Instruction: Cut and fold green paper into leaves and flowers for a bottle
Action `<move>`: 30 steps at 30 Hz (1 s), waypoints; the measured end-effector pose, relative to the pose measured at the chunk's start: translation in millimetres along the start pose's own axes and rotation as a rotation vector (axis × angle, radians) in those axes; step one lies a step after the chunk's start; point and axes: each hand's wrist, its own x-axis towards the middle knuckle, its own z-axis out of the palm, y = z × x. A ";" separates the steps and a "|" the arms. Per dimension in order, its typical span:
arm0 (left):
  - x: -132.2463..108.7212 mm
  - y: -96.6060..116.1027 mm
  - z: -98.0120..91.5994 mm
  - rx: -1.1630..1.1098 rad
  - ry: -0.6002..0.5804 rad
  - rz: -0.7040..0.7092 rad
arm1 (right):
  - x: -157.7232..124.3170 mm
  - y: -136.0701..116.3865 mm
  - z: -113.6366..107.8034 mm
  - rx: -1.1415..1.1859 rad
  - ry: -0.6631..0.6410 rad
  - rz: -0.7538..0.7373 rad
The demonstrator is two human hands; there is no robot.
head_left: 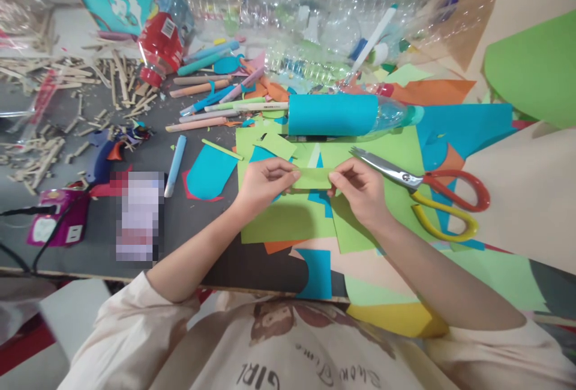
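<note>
Between my two hands a small green paper strip [314, 179] is stretched level above the layered sheets. My left hand [266, 181] pinches its left end between thumb and fingers, and my right hand [360, 189] pinches its right end. Beneath lie green paper sheets [270, 223] with blue paper scraps among them. Just behind my hands, a clear plastic bottle [396, 116] rests on its side, wrapped in blue paper [333, 114]. Scissors [407, 180] with red and yellow handles lie to the right of my right hand, blades pointing toward the bottle.
Left of my hands are a blue rounded paper piece [211, 171], a light blue marker [175, 166], a blurred-out phone [139, 216] and a glue gun [101, 156]. Farther back are several markers [202, 88], a red-labelled bottle [162, 42], wooden stick pieces [123, 78] and clear plastic bottles [306, 36].
</note>
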 end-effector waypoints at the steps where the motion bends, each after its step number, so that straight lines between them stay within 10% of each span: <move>1: 0.2 0.4 -0.2 -0.002 0.011 0.006 | 0.5 0.0 -0.1 0.007 0.001 0.003; 30: -0.7 2.1 -0.8 -0.035 -0.025 0.010 | 5.3 2.1 -2.5 0.086 0.038 0.053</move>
